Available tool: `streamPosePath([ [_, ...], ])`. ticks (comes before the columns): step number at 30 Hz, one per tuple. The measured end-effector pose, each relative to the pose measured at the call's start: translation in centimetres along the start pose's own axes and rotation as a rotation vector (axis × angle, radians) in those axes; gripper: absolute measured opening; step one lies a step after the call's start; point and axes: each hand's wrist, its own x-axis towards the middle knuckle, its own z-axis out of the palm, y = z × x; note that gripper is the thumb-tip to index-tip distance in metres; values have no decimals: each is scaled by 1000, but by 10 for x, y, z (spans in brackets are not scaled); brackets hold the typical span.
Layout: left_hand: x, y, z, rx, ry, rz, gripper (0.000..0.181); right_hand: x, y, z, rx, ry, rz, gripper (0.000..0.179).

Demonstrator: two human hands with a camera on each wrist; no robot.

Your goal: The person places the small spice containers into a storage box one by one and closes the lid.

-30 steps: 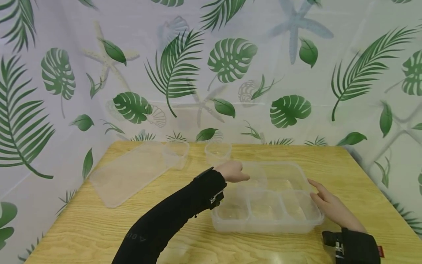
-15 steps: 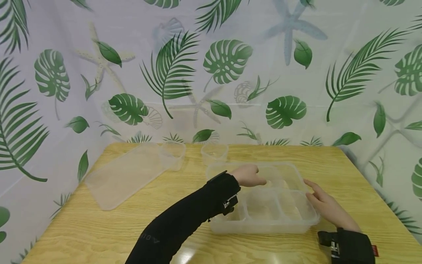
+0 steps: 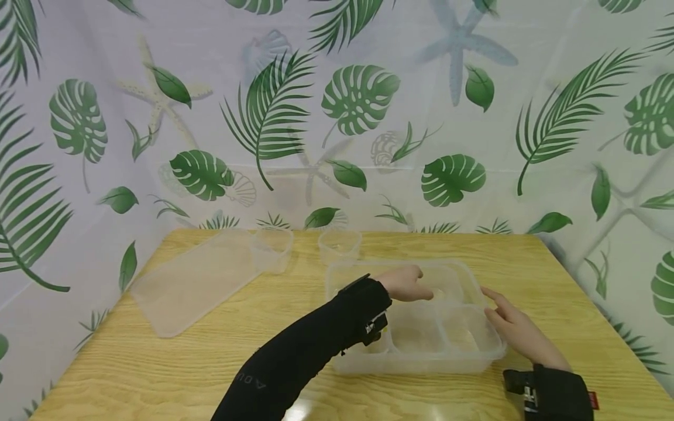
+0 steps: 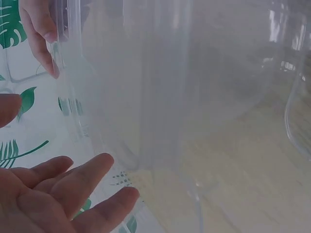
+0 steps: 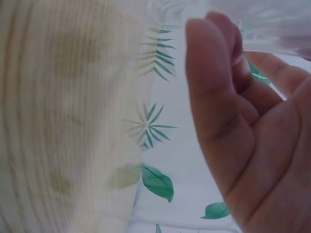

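Observation:
A translucent plastic box divided into several compartments lies on the table. My left hand reaches over its back part, palm down. Beside the fingertips shows the faint rounded edge of a clear piece inside the box. In the left wrist view, the left fingers are bent, with the thumb apart at the left border. Whether they grip the clear piece I cannot tell. At the box's right side, my right hand touches the rim with extended fingers. Its fingers show close under the box in the right wrist view.
A flat translucent lid lies at the back left of the wooden table. Two clear cups, the left cup overlapping the lid and the right cup, stand near the back edge. A leaf-patterned cloth hangs behind.
My left hand has moved right and slightly down across the box's back part. The faint rounded edge has shifted right with it. My right hand stays at the box's right side.

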Motion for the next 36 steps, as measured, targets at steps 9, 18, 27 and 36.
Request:
streamPosePath([
  [9,-2,7,2,44,-31,28,51,1,0,1,-12,7,20,59],
  [18,1,14,5,60,-69,3,54,1,1,1,-38,23,32,59],
  [27,0,13,6,67,-86,-1,56,2,1,1,-49,32,34,58],
  [36,-26,-5,-11,407,-26,268,46,1,2,0,-52,36,46,57],
])
